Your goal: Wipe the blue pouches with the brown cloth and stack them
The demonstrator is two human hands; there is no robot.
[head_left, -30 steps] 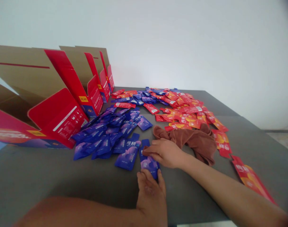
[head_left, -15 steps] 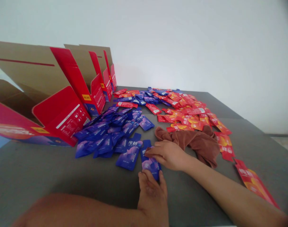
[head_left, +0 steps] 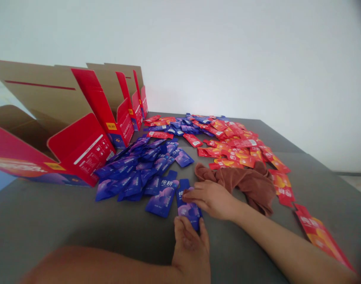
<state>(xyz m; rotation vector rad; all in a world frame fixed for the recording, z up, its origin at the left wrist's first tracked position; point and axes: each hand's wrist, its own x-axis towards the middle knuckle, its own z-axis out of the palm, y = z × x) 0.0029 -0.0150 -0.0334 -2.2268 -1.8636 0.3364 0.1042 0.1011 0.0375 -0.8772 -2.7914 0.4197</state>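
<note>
A blue-purple pouch [head_left: 188,209] with pale lettering lies in front of me on the grey table, its top end pointing away. My left hand [head_left: 191,240] grips its near end between thumb and fingers. Over the pouch's upper right side, my right hand [head_left: 214,199] presses down with closed fingers, pinching a bit of brown cloth against its face. The rest of the brown cloth [head_left: 251,185] lies bunched behind and right of that hand. Another blue pouch [head_left: 163,197] lies just left, at the edge of a heap of blue pouches [head_left: 139,165].
Open red cardboard boxes [head_left: 79,157] stand in a row along the left, flaps raised. Red-orange pouches [head_left: 230,138] spread across the back and right, mixed with blue ones at the back. A single red pouch [head_left: 321,232] lies at the right. A white wall [head_left: 228,51] rises behind the table [head_left: 133,232].
The view has tilted slightly, so the scene sits a little lower in the picture. Both hands stay on the same pouch, with hardly any visible movement.
</note>
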